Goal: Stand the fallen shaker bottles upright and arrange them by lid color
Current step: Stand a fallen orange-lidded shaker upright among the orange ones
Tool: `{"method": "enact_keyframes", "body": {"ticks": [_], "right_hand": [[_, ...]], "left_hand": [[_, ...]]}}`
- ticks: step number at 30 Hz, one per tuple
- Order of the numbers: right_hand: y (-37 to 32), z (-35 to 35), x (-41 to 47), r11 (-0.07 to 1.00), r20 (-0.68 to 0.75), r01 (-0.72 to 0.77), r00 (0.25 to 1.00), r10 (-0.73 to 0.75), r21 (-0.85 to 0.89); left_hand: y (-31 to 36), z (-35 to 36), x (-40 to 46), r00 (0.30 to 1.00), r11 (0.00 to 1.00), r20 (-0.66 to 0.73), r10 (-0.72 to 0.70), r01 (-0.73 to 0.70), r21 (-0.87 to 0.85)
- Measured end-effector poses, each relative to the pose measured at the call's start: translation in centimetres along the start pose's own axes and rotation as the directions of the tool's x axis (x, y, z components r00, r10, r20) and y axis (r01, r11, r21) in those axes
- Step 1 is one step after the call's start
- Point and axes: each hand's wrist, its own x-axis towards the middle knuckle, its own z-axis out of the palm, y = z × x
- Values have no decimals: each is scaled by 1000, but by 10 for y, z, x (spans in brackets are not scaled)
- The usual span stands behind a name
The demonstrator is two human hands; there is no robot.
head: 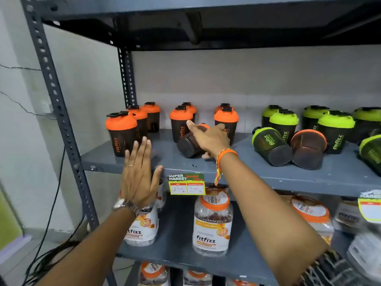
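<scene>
Dark shaker bottles stand on a grey shelf (144,162). Several orange-lidded ones (121,133) stand upright at the left and middle. Several green-lidded ones (283,124) stand upright at the right. My right hand (208,139) lies over a fallen orange-lidded bottle (186,146), fingers around it, its base toward me. Further right lie a fallen green-lidded bottle (271,146), a fallen orange-lidded bottle (308,149) and another fallen green one (371,151) at the frame edge. My left hand (140,178) is held flat and open in front of the shelf edge, holding nothing.
A price tag (186,183) hangs on the shelf's front edge. The shelf below holds clear jars with orange lids (213,223). A perforated steel upright (59,120) stands at the left, and a dark shelf (206,21) runs overhead. Black cables hang by the wall at left.
</scene>
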Motion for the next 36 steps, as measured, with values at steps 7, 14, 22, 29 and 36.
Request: {"method": "enact_keyframes", "body": {"ticks": [7,14,22,29,36], "right_hand": [[-6,22,-6,994,-29,-74,997,77,76],[-9,22,-8,876,130,-261,965,227,406],[-4,4,-20,650,451,-467,868,208,599],[-5,7,-18,645,475,-363,880,1,672],[0,22,-8,790,452,-111,864,-224,603]], "left_hand": [[-20,6,-8,997,999,55,51,-49,-22],[-27,4,-14,993,994,46,112,-112,-12],[-24,-2,-16,994,996,69,89,-89,-9],[-25,-4,-18,989,998,135,65,-63,-19],[-23,-10,-19,983,997,170,72,-69,-27]]}}
